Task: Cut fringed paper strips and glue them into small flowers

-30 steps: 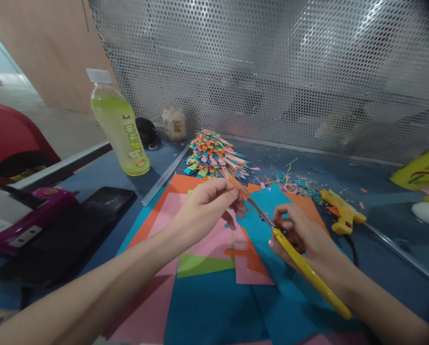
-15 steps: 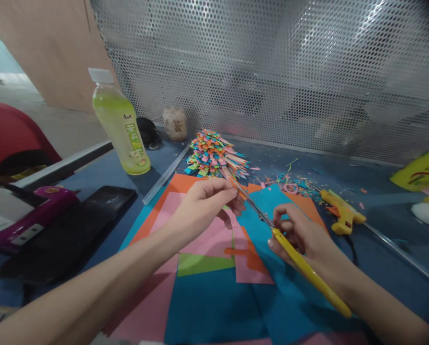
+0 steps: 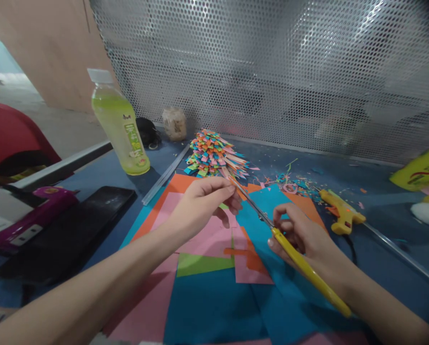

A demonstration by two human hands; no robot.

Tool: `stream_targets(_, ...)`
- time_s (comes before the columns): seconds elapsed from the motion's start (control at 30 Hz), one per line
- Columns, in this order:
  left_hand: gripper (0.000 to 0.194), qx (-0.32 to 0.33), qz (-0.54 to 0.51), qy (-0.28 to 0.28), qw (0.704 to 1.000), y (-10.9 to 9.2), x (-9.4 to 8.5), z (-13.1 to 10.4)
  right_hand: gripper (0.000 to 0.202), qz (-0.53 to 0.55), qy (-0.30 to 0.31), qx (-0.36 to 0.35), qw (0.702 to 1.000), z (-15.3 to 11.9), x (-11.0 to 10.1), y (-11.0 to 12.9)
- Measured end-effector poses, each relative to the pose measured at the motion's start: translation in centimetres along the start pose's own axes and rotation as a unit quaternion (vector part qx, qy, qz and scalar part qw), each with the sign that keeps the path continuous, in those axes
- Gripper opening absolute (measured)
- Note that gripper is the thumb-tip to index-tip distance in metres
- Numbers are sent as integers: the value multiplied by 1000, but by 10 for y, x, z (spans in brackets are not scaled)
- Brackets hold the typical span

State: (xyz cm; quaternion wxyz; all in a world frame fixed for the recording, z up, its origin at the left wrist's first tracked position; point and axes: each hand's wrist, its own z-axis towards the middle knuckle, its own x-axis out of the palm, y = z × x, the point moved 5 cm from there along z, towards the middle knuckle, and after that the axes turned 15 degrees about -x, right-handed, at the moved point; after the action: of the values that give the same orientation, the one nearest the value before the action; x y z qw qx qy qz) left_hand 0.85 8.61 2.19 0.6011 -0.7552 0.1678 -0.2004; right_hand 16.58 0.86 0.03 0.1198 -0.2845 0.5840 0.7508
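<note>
My right hand [image 3: 300, 232] grips yellow-handled scissors [image 3: 300, 261], seen nearly edge-on, with their metal blades pointing up and left. Thumb and index finger of my left hand [image 3: 210, 194] are pinched together just beside the blade tips; whatever they hold is too small to make out. Below both hands lie overlapping sheets of coloured paper [image 3: 214, 306] in blue, pink, orange and green. Just beyond the blade tips stands a cone-shaped pile of small folded paper pieces [image 3: 210, 151] in many colours.
A drink bottle [image 3: 119, 124] stands at the back left, near clear glue sticks [image 3: 166, 175]. A black phone [image 3: 71, 230] and a purple-and-white object [image 3: 28, 215] lie left. Paper scraps [image 3: 293, 184] and a yellow glue gun [image 3: 342, 211] are right. Perforated metal [image 3: 272, 72] closes the back.
My left hand has shifted very slightly left, away from the blade tips. My right hand and the scissors look the same.
</note>
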Motion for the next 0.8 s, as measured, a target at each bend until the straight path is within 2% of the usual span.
stream_targets(0.37,17,-9,-21,16,1000,5,1,1,30,26,0,-9,1000,1,4,1)
stream_targets(0.8,16,-10,-22,17,1000,5,1,1,26,-25,-12,-21,999,-1,2,3)
